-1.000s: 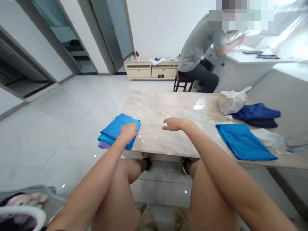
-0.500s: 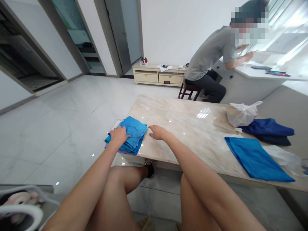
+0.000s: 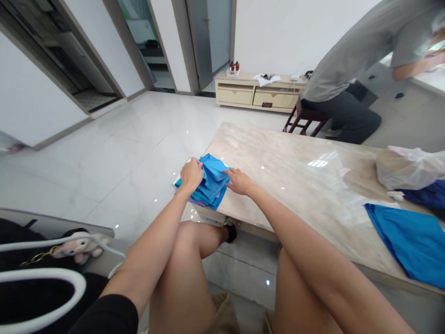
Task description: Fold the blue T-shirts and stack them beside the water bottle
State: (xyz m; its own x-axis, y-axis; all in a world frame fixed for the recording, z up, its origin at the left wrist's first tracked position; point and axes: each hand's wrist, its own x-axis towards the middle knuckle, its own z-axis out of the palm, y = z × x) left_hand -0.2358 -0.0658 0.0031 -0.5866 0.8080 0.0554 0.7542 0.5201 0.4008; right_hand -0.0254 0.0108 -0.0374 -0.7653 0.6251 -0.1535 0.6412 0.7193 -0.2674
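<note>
A stack of folded blue cloths point(image 3: 213, 178), with some purple showing low in the pile, lies on the near left corner of the marble-topped table point(image 3: 271, 176). My left hand point(image 3: 192, 176) is closed on the left side of the top cloth, which is creased and pulled up a little beside it. At the pile's right edge, my right hand point(image 3: 239, 181) touches the cloth with its fingers stretched out and apart. Farther right on the same table rests another folded blue cloth point(image 3: 410, 241), cut off by the frame edge.
A white plastic bag point(image 3: 399, 167) and dark blue fabric point(image 3: 426, 197) are at the table's right. Beyond it, a person in grey point(image 3: 354, 51) sits on a stool point(image 3: 308, 116). A low cabinet point(image 3: 236, 96) stands against the wall. A plush toy point(image 3: 78, 248) lies lower left.
My left hand has gone from lying flat on the pile to gripping the top cloth. My right hand has moved left to the cloth's edge. The view has turned left.
</note>
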